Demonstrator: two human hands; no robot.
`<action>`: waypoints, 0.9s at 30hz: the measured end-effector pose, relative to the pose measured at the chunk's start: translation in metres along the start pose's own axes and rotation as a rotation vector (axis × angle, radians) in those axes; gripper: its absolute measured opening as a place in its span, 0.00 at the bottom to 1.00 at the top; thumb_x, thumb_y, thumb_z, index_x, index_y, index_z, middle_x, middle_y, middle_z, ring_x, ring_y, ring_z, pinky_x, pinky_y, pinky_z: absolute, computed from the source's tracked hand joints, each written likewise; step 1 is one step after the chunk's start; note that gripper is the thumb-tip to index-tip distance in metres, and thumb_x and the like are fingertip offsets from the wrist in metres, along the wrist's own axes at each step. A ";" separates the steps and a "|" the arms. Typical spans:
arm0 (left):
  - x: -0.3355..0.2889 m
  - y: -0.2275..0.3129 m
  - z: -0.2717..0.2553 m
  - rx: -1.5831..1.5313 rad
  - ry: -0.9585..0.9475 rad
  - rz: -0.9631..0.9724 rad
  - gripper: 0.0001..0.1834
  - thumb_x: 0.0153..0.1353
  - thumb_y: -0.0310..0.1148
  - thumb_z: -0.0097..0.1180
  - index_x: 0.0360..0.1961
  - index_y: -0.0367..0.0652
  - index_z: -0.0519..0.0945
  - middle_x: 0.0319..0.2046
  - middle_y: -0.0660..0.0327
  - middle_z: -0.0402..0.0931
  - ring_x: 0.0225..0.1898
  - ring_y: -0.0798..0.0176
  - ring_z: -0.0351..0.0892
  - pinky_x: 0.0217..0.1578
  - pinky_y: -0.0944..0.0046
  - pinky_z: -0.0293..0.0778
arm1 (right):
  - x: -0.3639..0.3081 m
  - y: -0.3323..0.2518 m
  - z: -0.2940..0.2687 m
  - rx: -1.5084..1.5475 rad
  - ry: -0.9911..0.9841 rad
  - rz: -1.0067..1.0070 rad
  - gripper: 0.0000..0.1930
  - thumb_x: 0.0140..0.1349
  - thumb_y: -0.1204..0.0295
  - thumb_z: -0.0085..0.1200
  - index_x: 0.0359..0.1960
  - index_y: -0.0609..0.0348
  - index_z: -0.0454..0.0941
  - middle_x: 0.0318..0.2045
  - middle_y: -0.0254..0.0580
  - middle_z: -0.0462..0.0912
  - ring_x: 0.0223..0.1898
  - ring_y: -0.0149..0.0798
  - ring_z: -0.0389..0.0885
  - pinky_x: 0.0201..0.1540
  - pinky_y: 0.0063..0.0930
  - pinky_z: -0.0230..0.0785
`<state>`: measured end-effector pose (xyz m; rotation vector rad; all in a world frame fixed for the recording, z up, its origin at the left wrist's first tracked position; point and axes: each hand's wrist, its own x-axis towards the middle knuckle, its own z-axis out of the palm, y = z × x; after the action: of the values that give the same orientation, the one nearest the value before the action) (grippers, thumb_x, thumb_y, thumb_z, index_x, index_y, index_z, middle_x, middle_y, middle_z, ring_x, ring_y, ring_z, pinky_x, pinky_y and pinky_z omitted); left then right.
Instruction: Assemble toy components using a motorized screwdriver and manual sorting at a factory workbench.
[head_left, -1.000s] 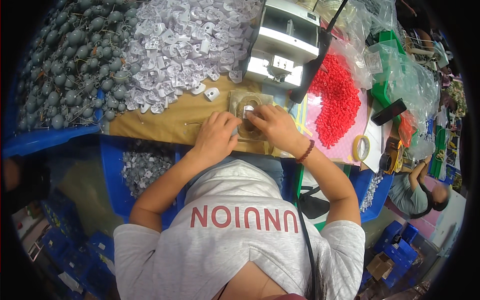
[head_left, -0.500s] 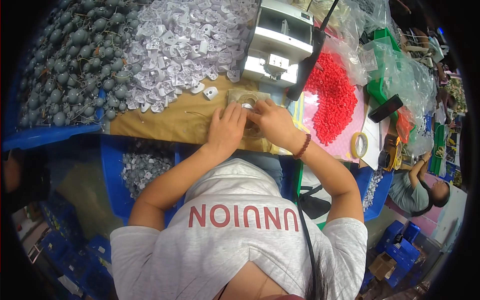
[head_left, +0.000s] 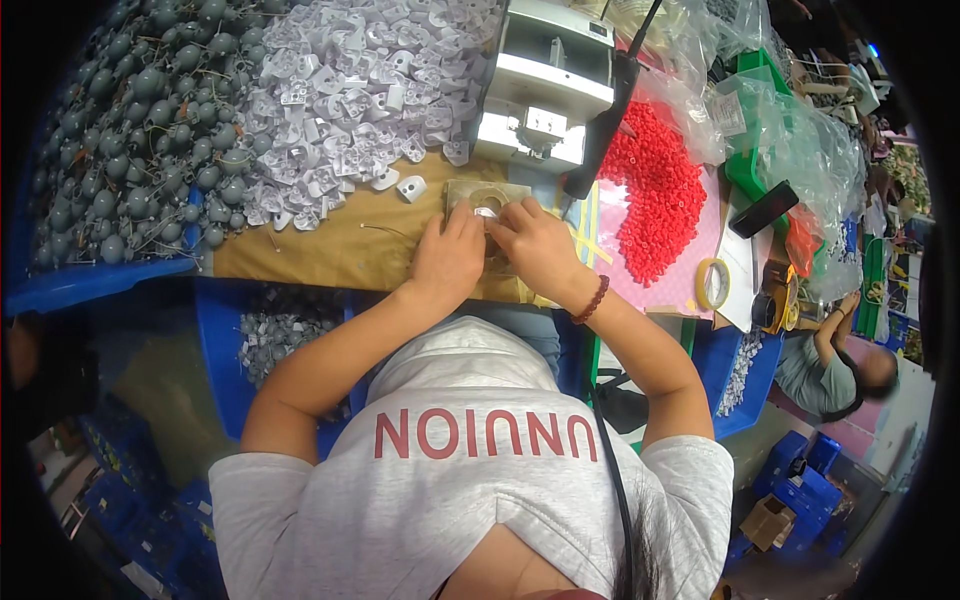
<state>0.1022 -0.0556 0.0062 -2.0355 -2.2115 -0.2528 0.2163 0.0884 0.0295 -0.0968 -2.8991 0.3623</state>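
Both my hands meet over a metal block with a round recess (head_left: 459,190) at the table's near edge. A small white plastic part (head_left: 485,212) shows between my fingertips, mostly covered by them. My left hand (head_left: 448,250) holds it from the left with its fingers bent and pressed together. From the right, my right hand (head_left: 543,250) pinches at the same part; a beaded bracelet circles that wrist. Just left of the block lies a loose white plastic housing (head_left: 411,188).
A heap of white housings (head_left: 350,100) and grey round parts on wires (head_left: 140,140) fill the far left. Behind the block stands a white machine (head_left: 545,90). Red small parts (head_left: 655,190), a tape roll (head_left: 713,284) and a black phone-like device (head_left: 763,209) lie right. Another person (head_left: 825,375) sits far right.
My hands stay at the block with the white part, fingers shifting slightly. The whole view has moved a little, so the table things sit slightly further left and lower or higher.
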 end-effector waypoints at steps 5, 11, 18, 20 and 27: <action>0.008 -0.004 -0.003 0.027 -0.064 0.054 0.20 0.54 0.30 0.53 0.46 0.29 0.78 0.46 0.48 0.76 0.63 0.48 0.66 0.55 0.53 0.66 | 0.004 0.005 0.002 -0.060 -0.024 -0.090 0.11 0.49 0.71 0.56 0.36 0.56 0.83 0.34 0.37 0.76 0.40 0.41 0.75 0.38 0.33 0.76; 0.009 0.001 0.000 0.069 -0.006 0.080 0.17 0.53 0.29 0.52 0.43 0.30 0.79 0.44 0.48 0.75 0.62 0.47 0.67 0.55 0.53 0.67 | -0.008 0.027 -0.010 0.840 -0.102 0.411 0.15 0.56 0.79 0.60 0.47 0.59 0.82 0.39 0.43 0.79 0.40 0.41 0.80 0.43 0.27 0.75; 0.005 -0.003 0.003 -0.005 0.020 0.070 0.17 0.54 0.28 0.52 0.44 0.30 0.78 0.45 0.48 0.74 0.62 0.48 0.67 0.54 0.56 0.68 | -0.030 0.043 0.007 1.333 0.092 0.636 0.19 0.59 0.87 0.58 0.53 0.66 0.75 0.49 0.38 0.78 0.50 0.31 0.79 0.54 0.23 0.73; 0.003 -0.004 0.004 -0.045 0.045 0.049 0.18 0.54 0.27 0.51 0.46 0.30 0.77 0.46 0.49 0.74 0.61 0.49 0.68 0.54 0.57 0.69 | -0.029 0.041 0.012 1.218 0.141 0.624 0.18 0.59 0.86 0.58 0.52 0.66 0.76 0.49 0.38 0.78 0.49 0.30 0.79 0.52 0.23 0.74; -0.001 -0.006 0.004 -0.169 0.083 0.003 0.21 0.54 0.27 0.51 0.50 0.30 0.75 0.47 0.50 0.73 0.58 0.51 0.69 0.53 0.58 0.69 | -0.011 0.042 0.016 1.139 0.271 0.635 0.15 0.60 0.80 0.60 0.49 0.66 0.76 0.43 0.39 0.80 0.36 0.28 0.82 0.36 0.19 0.75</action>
<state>0.0965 -0.0563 0.0015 -2.0685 -2.2054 -0.5307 0.2248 0.1241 0.0019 -0.7701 -1.9287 1.8141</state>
